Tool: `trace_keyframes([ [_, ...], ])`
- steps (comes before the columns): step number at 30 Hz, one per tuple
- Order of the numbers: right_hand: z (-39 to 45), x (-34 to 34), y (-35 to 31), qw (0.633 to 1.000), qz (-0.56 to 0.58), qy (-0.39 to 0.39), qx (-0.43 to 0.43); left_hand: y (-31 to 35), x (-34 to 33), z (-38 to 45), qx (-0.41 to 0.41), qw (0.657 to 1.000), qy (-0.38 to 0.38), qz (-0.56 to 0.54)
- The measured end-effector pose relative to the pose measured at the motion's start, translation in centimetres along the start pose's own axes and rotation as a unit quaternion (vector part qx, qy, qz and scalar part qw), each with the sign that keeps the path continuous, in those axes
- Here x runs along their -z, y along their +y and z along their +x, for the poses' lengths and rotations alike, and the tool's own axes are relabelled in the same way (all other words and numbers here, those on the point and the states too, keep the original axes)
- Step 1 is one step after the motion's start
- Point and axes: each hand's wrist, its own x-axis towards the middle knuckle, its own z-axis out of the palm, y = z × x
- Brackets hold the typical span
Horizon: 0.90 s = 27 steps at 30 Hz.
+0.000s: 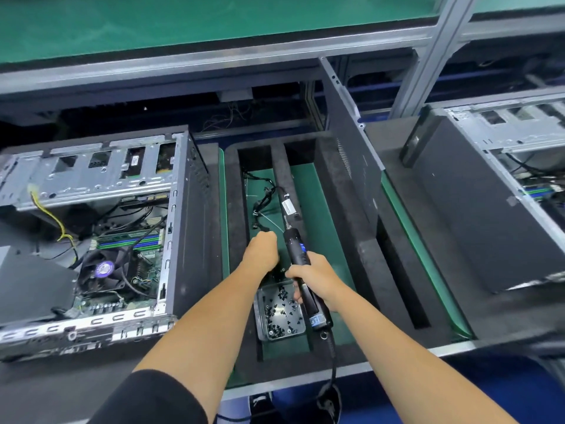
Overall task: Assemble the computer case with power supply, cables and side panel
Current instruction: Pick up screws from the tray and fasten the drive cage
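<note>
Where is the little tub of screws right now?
In the head view, the clear tub of screws sits low in the centre, beside the open computer case, just below the right hand.

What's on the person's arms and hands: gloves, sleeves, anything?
No gloves: left hand and right hand are bare, as are both forearms. A black sleeve covers the left upper arm. No watch, ring or strap shows.

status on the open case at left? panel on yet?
Done: motherboard and cables sit inside the open case. In hand: right hand grips the electric screwdriver; left hand is closed near its tip, above the screw tray. Left: side panel still leans apart, unmounted.
</note>
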Motion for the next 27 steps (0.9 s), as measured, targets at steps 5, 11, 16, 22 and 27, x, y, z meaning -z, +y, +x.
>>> trace_keyframes([
  [5,0.1,0.2,0.1,1.0,-0.015,-0.006,0.007,0.2,-0.6,0.2,-0.014,0.998,-0.007,0.056],
  [11,0.3,0.0,-0.5,1.0,-0.026,-0.001,-0.003,0.0,-0.3,0.0,-0.019,0.998,-0.013,0.056],
  [16,0.5,0.0,-0.5,1.0,-0.019,-0.002,-0.005,0.1,-0.3,-0.4,-0.023,0.996,-0.028,0.079],
  [22,0.5,0.2,-0.6,1.0,-0.001,-0.007,-0.021,0.4,0.0,-2.0,-0.079,0.983,-0.073,0.15],
  [27,0.7,-0.1,-1.6,0.999,0.006,-0.014,-0.037,0.5,-2.1,-4.4,-0.136,0.937,-0.198,0.255],
])
